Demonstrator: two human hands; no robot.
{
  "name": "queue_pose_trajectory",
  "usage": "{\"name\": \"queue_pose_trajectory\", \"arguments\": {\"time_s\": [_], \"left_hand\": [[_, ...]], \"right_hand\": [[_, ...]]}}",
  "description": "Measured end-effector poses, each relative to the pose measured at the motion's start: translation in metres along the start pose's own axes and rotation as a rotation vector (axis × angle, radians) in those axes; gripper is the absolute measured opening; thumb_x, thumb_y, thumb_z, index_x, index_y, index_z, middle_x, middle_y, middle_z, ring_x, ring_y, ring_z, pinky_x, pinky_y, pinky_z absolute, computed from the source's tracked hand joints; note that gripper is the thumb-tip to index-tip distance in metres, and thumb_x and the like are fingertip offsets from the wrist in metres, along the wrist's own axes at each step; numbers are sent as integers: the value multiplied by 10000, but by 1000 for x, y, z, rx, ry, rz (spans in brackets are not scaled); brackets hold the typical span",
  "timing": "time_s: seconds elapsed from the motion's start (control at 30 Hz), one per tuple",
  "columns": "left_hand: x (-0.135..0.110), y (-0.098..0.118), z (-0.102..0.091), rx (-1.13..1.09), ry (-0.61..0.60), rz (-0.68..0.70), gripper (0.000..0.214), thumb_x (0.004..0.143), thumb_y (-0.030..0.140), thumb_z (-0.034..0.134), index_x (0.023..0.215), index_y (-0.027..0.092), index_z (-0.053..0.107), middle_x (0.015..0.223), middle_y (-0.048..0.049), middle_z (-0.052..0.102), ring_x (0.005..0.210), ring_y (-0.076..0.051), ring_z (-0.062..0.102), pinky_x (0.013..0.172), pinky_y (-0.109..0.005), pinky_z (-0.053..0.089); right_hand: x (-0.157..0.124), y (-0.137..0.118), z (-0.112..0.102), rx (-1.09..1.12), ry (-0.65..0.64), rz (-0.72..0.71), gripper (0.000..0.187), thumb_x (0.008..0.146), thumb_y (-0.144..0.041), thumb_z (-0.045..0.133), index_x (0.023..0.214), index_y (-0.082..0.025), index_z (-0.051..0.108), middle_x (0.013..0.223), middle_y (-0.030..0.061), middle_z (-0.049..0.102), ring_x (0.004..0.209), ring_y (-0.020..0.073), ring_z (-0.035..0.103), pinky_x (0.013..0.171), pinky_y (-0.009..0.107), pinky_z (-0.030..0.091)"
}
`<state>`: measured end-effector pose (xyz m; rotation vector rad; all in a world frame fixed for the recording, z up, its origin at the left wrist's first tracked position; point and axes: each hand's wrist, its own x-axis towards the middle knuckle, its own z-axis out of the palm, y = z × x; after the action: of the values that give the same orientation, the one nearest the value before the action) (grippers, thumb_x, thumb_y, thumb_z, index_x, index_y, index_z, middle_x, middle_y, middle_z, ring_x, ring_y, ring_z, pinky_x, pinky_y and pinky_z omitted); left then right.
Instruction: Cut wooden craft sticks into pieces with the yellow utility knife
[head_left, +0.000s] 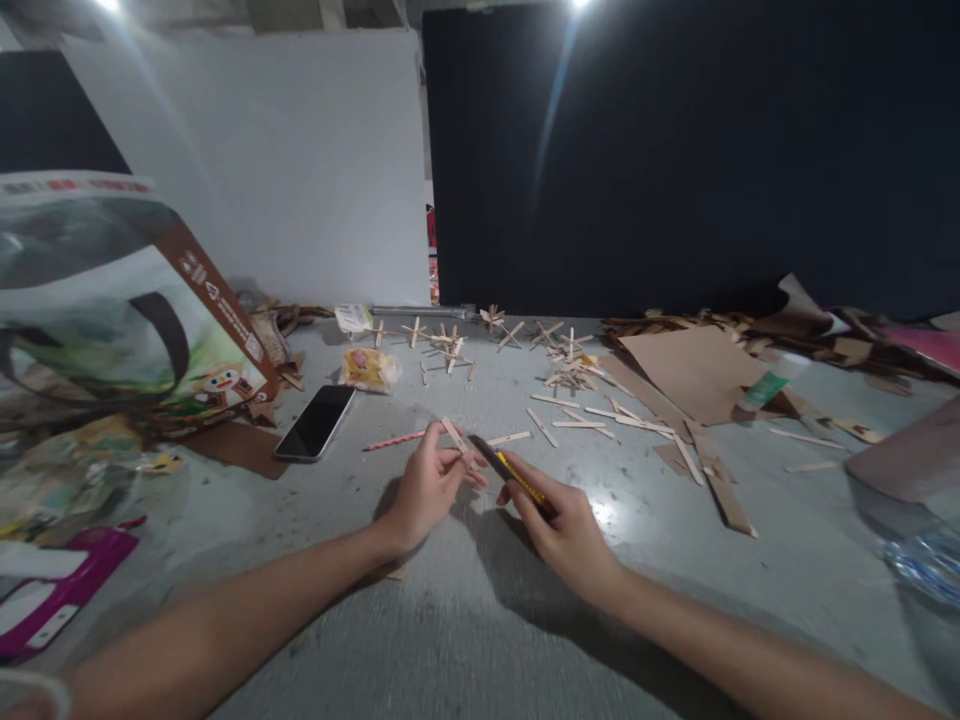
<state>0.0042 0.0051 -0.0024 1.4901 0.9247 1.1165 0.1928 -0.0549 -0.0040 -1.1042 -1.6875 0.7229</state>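
Note:
In my right hand is a utility knife with a yellow and black handle, its dark blade end pointing up and left. My left hand pinches a small wooden craft stick between thumb and fingers. The knife's tip is close to the stick; whether they touch I cannot tell. Just behind the hands a pink striped straw-like stick lies on the table, and another craft stick lies beyond the knife.
Loose craft sticks and small crossed-stick pieces spread across the grey table. A phone and a yellow wrapped packet lie left. Cardboard, a glue tube and a plastic bottle are right; a large printed bag stands left.

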Motion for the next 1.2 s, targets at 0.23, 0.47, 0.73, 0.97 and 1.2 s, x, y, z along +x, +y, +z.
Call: {"name": "queue_pose_trajectory", "arguments": {"time_s": [0.23,0.47,0.73,0.97,1.2], "left_hand": [[0,-2,-1,17,-6,3,388,903,456,691,1054,232,413,754,-18,766,673,-200,770,654,-279,576],[0,0,0,18,-7,-9,400,886,459,707,1069,230,435,754,-13,761,668,-196,760,654,-279,566],[0,-5,-1,104,11,7,357,901,431,684,1083,232,450,756,-7,760,685,-195,755,673,-295,570],[-1,0,-1,143,22,41,292,925,413,655,1056,227,472,732,-1,752,664,-190,751,662,-289,575],[-1,2,-1,129,26,44,296,921,403,660,1035,229,449,734,-6,766,662,-187,757,662,-278,580]], "right_hand": [[1,-3,0,-39,-34,-45,448,1004,-312,482,1361,-128,679,797,52,735,667,154,662,670,246,542],[1,-2,0,-49,-40,-73,434,1020,-307,466,1363,-145,677,808,58,734,696,163,682,689,248,547],[-1,3,3,-80,-47,-109,436,1043,-302,445,1420,-183,630,950,107,767,758,181,699,719,279,562],[-2,8,5,-105,-44,-146,436,1051,-303,446,1444,-216,614,1021,128,747,860,205,719,798,320,581],[0,3,2,-59,-89,-94,452,1054,-339,432,1444,-198,612,951,89,735,772,171,672,757,278,561]]}}
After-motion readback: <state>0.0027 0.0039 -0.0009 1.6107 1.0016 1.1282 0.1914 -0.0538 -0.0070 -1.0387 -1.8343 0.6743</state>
